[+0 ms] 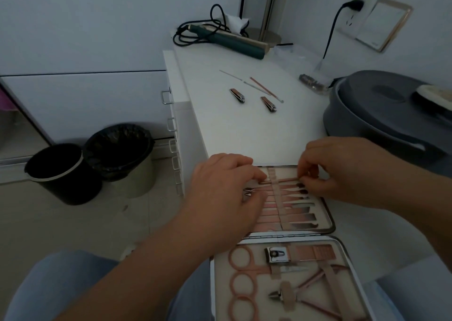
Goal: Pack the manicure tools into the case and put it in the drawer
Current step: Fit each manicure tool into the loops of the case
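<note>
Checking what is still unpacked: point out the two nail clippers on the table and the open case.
left nail clipper (pixel 237 95), head view, on its middle.
right nail clipper (pixel 268 104), head view, on its lever.
open case (pixel 329 216), head view, on the far half's right rim.

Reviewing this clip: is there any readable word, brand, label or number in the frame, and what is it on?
None can be read.
Framed panel on the wall: a small dark mark at its lower corner, too blurred to read.
Open manicure case, two nail clippers and green styling tool: no lettering visible.
</note>
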Available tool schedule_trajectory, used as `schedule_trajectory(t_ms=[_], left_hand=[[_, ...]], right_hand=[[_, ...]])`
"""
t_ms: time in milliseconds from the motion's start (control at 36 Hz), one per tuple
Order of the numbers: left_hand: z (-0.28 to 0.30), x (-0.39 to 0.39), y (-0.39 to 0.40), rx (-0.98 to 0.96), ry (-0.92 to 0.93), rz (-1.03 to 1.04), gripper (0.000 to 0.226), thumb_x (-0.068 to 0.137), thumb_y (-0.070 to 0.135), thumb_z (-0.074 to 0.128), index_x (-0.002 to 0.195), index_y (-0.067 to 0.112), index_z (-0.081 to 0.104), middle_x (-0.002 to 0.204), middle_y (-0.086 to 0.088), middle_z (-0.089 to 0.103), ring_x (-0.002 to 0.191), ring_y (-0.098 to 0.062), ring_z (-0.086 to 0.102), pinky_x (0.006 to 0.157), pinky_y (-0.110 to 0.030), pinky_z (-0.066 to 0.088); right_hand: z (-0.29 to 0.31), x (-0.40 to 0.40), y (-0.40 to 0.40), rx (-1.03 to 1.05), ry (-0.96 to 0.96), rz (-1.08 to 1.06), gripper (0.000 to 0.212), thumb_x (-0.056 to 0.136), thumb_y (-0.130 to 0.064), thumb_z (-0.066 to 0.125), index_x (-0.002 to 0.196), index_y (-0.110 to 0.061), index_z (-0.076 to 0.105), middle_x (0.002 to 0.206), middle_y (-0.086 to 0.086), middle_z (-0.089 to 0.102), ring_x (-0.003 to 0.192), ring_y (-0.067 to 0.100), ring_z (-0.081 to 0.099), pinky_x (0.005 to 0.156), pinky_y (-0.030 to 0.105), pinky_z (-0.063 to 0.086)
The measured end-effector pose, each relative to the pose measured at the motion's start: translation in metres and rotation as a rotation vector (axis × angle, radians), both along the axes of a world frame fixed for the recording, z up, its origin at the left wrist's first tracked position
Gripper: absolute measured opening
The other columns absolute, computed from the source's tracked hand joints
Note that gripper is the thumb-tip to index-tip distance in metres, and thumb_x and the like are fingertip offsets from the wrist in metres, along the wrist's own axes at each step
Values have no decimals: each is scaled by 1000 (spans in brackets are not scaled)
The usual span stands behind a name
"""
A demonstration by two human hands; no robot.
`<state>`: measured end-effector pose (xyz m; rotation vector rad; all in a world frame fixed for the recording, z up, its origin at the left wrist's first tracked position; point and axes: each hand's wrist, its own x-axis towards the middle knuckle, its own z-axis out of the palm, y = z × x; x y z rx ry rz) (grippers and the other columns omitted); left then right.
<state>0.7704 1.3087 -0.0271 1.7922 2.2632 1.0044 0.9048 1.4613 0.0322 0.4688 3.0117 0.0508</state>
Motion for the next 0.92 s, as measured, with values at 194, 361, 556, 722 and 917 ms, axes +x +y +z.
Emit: schedule_trajectory(t_ms=[194, 361, 556, 722, 917], left_hand=[[1, 1, 2, -7, 15, 7, 28, 81, 39, 53, 107, 36, 61, 126, 13, 52, 119, -6, 37, 86, -17, 14], [-1, 0, 2, 5, 6, 20, 26, 80, 37, 58, 105, 34, 63, 125, 12, 54, 118, -8, 40, 91, -20, 17], [2, 0, 0, 4, -2, 8, 29, 78, 40, 51, 103, 34, 63, 125, 10, 54, 119, -9, 41, 89, -19, 16], [2, 0, 0, 11, -1, 7, 25, 78, 39, 52, 99, 31, 65, 123, 9, 56, 118, -9, 42, 86, -17, 15], [1, 0, 1, 29, 4, 23, 18, 81, 33, 60, 98, 30, 63, 126, 10, 54, 119, -9, 41, 92, -21, 17]], right_hand=[[4, -8, 3, -65, -86, 43, 2, 81, -41, 47, 79, -42, 46, 77, -20, 50, 74, -1, 50, 73, 23, 47], [-6, -13, 1, -142, -21, 65, 2, 82, -40, 47, 81, -42, 49, 77, -21, 49, 72, -3, 48, 62, 12, 37], [-9, -5, 2, -269, 117, 24, 8, 79, -35, 56, 77, -42, 55, 75, -19, 55, 71, -3, 52, 66, 17, 42], [-11, -2, -1, -193, 119, 18, 8, 76, -44, 45, 77, -42, 52, 77, -20, 53, 75, -3, 49, 69, 19, 43], [-12, -3, -3, -250, 144, 3, 4, 80, -37, 52, 78, -39, 55, 77, -18, 55, 75, -2, 52, 68, 23, 47]])
